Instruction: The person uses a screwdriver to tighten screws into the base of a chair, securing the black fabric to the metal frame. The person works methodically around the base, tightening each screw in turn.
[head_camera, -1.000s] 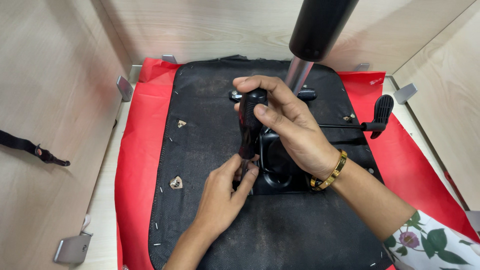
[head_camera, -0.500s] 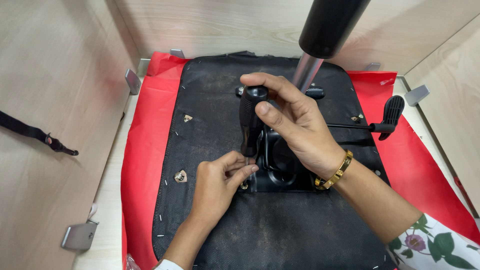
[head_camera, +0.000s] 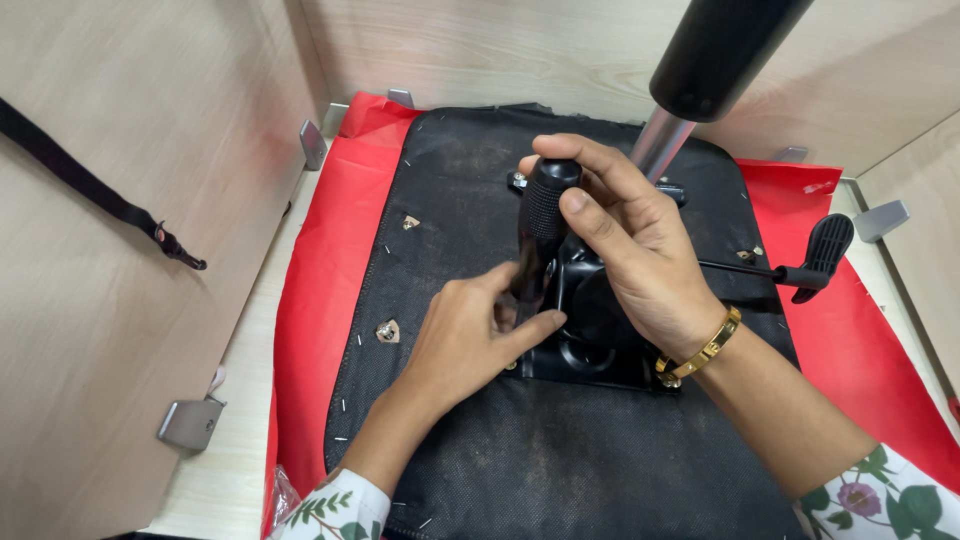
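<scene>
Head view, near to far. Left hand (head_camera: 462, 340) low on black metal mechanism plate (head_camera: 590, 330), fingers pinched at the tool's lower end; pinched item too small to tell. Right hand (head_camera: 635, 255) closed around black knurled screwdriver handle (head_camera: 545, 205), held upright over plate. Plate mounted mid-way on black fabric seat underside (head_camera: 560, 460), lying on red sheet (head_camera: 320, 300). Black lever paddle (head_camera: 825, 250) out to right. Chrome gas-lift column (head_camera: 660, 140) rising behind.
</scene>
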